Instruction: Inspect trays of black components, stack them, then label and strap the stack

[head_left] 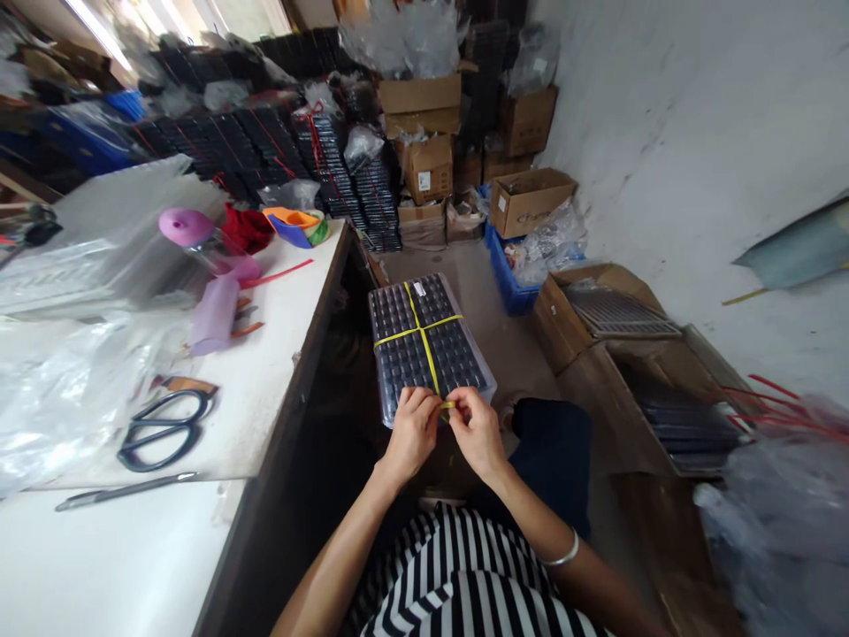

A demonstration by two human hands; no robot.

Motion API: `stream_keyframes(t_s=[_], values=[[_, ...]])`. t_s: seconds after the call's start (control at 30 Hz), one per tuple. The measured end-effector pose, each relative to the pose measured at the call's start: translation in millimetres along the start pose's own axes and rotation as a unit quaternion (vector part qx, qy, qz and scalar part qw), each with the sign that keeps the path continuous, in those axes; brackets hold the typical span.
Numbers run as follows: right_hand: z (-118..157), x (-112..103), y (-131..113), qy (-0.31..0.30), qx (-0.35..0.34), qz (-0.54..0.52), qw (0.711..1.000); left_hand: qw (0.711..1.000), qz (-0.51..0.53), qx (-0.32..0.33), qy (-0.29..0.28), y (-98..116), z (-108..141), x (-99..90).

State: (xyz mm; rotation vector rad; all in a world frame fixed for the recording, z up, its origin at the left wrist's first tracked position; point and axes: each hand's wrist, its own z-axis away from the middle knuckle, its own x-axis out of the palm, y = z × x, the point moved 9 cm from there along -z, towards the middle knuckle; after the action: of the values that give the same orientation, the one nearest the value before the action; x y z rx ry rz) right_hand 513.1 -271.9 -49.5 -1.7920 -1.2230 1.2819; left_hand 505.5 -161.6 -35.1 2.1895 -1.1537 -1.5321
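Note:
A clear-edged stack of black trays (396,364) with rows of rounded bumps sits low in front of me. Yellow strap (430,358) runs both ways across its top and crosses near the middle; a small white label (419,288) lies at the far edge. At the near edge my left hand (416,425) pinches the strap with thumb and fingers. My right hand (475,429) pinches it too, just to the right, and a short bit of yellow shows between the two hands. Whether the strap is knotted there I cannot tell.
Left, a white table (279,354) carries scissors (164,429), a pen (126,491), a pink-topped bottle (187,227) and plastic sheets (133,239). On the right are open cardboard boxes (563,332) and a blue crate (508,279). Tied black stacks (325,164) stand behind.

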Motion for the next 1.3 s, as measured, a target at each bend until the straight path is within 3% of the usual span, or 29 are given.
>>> stream_keyframes(t_s=[0.1,0.27,0.53,0.73,1.07,1.3], values=[[-4.0,4.4,-0.9,-0.005,-0.01,0.026,1.0,1.0,-0.004,-0.017,-0.012,2.6,-1.6,1.5],[-13.4,10.3,-5.5,-0.069,-0.045,0.062,0.995,0.998,0.0,-0.048,-0.038,4.2,-10.9,4.6],[-19.7,18.0,-18.7,-0.159,-0.088,0.11,0.977,0.997,0.006,-0.077,0.028,-8.0,9.8,-5.9],[-16.8,26.5,-27.3,-0.204,-0.139,0.125,0.961,0.997,-0.001,-0.073,0.001,-8.3,11.9,-2.7],[-1.0,14.8,-15.5,-0.11,-0.085,0.22,0.966,0.994,-0.083,-0.051,-0.046,-2.5,3.6,9.7],[3.0,19.4,-12.4,-0.098,-0.078,0.195,0.973,0.992,-0.102,-0.072,0.01,-6.8,16.9,9.3]])
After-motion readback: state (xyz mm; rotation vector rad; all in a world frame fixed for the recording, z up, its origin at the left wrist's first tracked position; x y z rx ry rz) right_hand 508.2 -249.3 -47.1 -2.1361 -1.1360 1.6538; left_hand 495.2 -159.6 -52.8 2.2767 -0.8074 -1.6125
